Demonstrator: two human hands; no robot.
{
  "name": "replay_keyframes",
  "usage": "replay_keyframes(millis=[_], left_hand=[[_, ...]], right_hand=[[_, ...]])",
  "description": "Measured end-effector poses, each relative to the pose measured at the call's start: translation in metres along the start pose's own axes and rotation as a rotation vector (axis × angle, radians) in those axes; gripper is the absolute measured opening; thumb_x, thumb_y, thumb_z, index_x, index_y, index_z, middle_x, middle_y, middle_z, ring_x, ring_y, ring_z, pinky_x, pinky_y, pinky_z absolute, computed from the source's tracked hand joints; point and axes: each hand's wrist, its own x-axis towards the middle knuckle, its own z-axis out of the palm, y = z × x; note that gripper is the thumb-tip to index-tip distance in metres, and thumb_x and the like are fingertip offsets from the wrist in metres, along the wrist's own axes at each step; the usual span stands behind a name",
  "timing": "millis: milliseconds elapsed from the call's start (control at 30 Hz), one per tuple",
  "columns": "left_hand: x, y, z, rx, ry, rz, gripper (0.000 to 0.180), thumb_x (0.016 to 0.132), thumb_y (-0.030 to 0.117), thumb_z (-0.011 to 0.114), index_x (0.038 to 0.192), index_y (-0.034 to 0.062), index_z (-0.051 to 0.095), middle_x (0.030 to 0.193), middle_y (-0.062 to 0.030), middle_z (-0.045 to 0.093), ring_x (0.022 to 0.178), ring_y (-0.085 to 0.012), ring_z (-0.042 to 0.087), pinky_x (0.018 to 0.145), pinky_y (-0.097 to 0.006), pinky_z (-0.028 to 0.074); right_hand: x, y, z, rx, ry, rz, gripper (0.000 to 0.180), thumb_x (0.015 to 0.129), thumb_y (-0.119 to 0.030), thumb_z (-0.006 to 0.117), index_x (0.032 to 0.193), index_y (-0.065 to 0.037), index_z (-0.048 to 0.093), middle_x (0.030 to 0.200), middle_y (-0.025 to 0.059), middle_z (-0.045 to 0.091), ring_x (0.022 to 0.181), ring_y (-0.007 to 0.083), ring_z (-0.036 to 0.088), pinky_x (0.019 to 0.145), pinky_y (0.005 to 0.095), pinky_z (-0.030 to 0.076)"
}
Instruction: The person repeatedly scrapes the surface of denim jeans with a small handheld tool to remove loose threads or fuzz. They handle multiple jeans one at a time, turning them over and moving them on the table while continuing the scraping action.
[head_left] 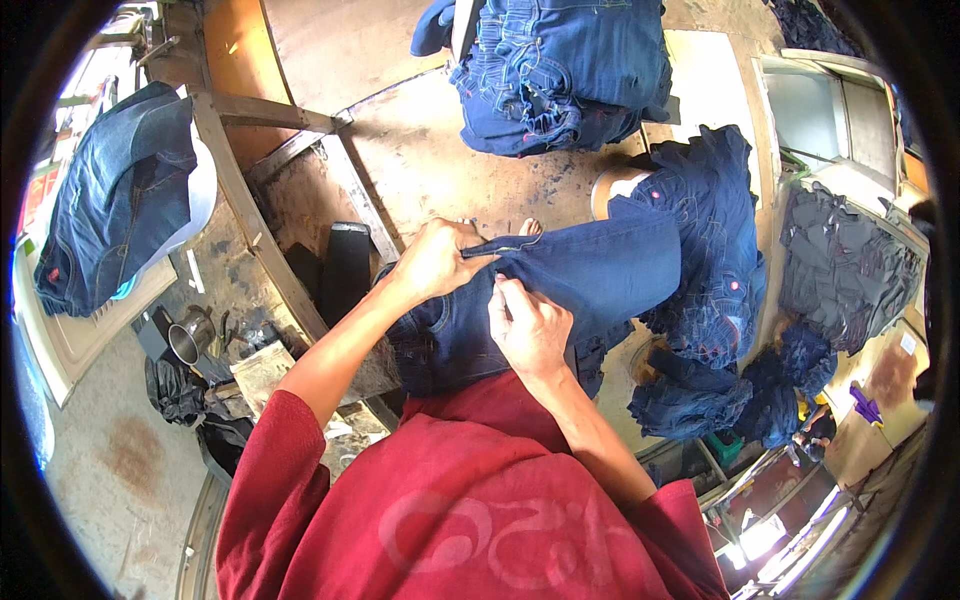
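Note:
A pair of dark blue jeans (600, 262) lies across my lap, one part stretching out to the right. My left hand (438, 260) pinches its upper edge, where a narrow folded strip with a pale line shows. Just to the right and nearer to me, my right hand (532, 325) is closed on the same cloth, thumb and forefinger pressed together. Both hands are close together but apart. More dark denim bunches below them against my red shirt.
A thick stack of jeans (570, 75) stands ahead. More denim hangs in a pile (705, 240) at the right, beside dark grey garments (845, 265). On the left, jeans (125, 200) drape over a pale surface beyond a wooden frame (245, 220), near a metal cup (192, 335).

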Motion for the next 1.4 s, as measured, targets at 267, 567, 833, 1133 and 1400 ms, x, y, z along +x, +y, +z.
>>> replay_keyframes(millis=[267,567,833,1133,1400], left_hand=[[0.002,0.004,0.0,0.03,0.049,0.038,0.017,0.086,0.01,0.087,0.079,-0.002,0.078,0.074,-0.0198,0.071,0.066,-0.0348,0.071,0.062,-0.045,0.054],[0.002,0.003,0.003,0.007,0.09,0.039,0.016,0.085,0.011,0.086,0.082,-0.0026,0.079,0.077,-0.0211,0.073,0.069,-0.0361,0.074,0.065,-0.045,0.057],[0.004,0.004,0.002,0.032,0.081,0.013,0.021,0.085,0.013,0.086,0.079,-0.0042,0.076,0.075,-0.022,0.071,0.067,-0.0373,0.072,0.064,-0.045,0.056],[0.004,0.002,0.006,0.005,0.104,-0.025,0.021,0.085,0.011,0.085,0.075,-0.0041,0.074,0.072,-0.0209,0.07,0.062,-0.0342,0.071,0.061,-0.045,0.054],[0.003,0.005,0.007,-0.012,0.098,-0.095,0.024,0.086,0.012,0.085,0.072,-0.0029,0.073,0.069,-0.0226,0.068,0.06,-0.0339,0.07,0.06,-0.043,0.054]], right_hand=[[0.001,-0.002,-0.004,0.066,-0.024,0.061,0.006,0.096,-0.01,0.075,0.092,-0.01,0.071,0.067,0.0105,0.069,0.055,0.0287,0.07,0.052,0.04,0.053],[0.004,-0.002,-0.004,0.038,-0.068,0.083,0.006,0.097,-0.013,0.075,0.099,-0.011,0.07,0.067,0.0105,0.07,0.057,0.0279,0.071,0.05,0.0414,0.056],[0.007,0.0,-0.004,0.057,-0.027,0.055,0.005,0.095,-0.009,0.076,0.096,-0.008,0.071,0.069,0.0122,0.072,0.058,0.0298,0.073,0.052,0.0409,0.056],[0.004,0.005,-0.006,0.046,-0.016,0.037,0.005,0.099,-0.015,0.072,0.099,-0.01,0.071,0.066,0.0114,0.071,0.055,0.0303,0.072,0.05,0.0408,0.056],[0.006,0.007,-0.006,0.048,-0.042,0.071,0.004,0.099,-0.014,0.073,0.098,-0.011,0.071,0.066,0.0111,0.071,0.056,0.0285,0.072,0.05,0.0408,0.056]])
